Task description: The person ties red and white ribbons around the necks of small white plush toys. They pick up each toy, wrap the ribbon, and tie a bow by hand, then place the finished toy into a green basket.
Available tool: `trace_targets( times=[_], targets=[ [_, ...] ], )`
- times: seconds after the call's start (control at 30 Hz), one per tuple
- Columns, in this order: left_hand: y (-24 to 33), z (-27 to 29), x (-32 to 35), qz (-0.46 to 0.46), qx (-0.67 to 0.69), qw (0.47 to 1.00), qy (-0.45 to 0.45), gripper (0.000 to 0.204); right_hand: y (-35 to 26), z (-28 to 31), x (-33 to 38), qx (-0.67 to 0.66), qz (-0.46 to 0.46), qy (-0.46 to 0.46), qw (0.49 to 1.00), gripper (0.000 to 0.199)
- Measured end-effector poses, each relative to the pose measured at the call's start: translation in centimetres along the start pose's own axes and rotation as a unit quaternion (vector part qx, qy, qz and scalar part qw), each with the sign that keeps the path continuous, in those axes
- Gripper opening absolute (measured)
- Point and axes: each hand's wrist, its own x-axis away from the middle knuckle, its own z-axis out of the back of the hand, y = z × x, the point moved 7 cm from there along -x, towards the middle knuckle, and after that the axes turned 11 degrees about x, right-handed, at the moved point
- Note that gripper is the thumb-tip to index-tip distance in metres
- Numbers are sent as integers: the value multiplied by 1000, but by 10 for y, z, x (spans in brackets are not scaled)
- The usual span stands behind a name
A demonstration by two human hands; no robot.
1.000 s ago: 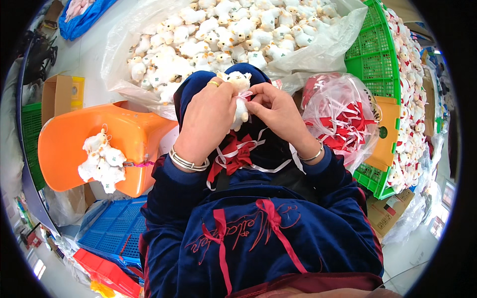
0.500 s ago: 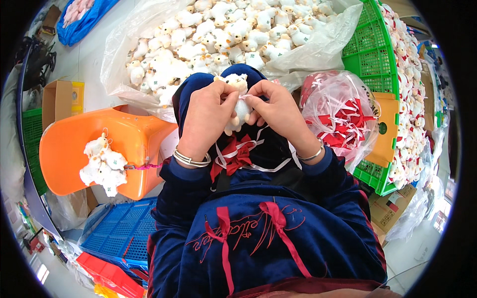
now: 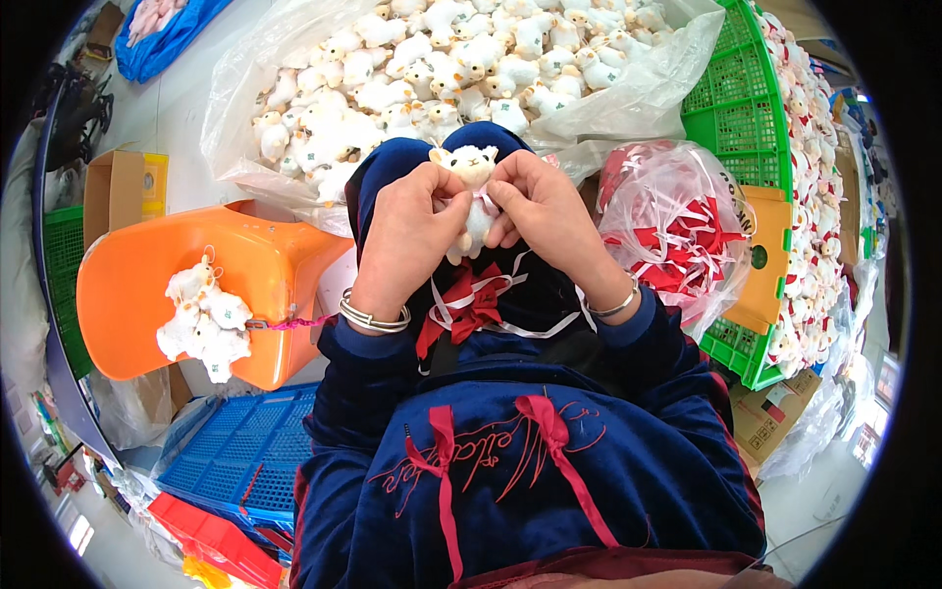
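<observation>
A small white plush animal (image 3: 474, 221) with pale feet and orange-tinted ears is held upright above my lap, its face turned up. At its neck shows a thin pale pink ribbon (image 3: 481, 196). My left hand (image 3: 417, 216) pinches at one side of the neck, thumb against forefinger. On the other side my right hand (image 3: 540, 206) pinches in the same way, its lower fingers curled against the toy's body. The ribbon's ends are hidden in my fingers. On my lap just below lie red cloth pieces (image 3: 471, 304) with white ribbons.
Ahead, a clear plastic bag (image 3: 231, 147) spills over with white plush animals (image 3: 392, 93). Several finished-looking plush toys (image 3: 201, 329) lie on an orange chair (image 3: 118, 294) at left. At right are a bag of red pieces (image 3: 677, 236) and a green crate (image 3: 736, 108). A blue crate (image 3: 245, 452) stands lower left.
The plush animal has shifted slightly right and its head tilts more upright. Both hands keep their pinch at its neck, with only small finger movements.
</observation>
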Motion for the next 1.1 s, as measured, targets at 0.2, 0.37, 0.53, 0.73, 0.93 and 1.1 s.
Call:
trace_targets(
  times=[0.2,0.37,0.53,0.73,0.93,1.1],
  targets=[
    [-1,-3,0,-22,26,999,33,14,9,0,-8,6,44,-6,999,12],
    [1,-12,6,66,73,995,-6,15,12,0,-9,4,59,22,998,14],
    [-11,-13,14,143,200,969,-20,22,14,-1,-10,2,70,37,997,17],
    [-6,2,21,131,169,977,-25,26,8,-8,-11,12,77,7,997,18],
    [-1,13,18,114,35,993,-10,24,5,-12,-15,36,93,1,995,18],
    [-7,18,11,131,42,991,4,25,4,-12,-14,41,105,18,993,20]
  ],
)
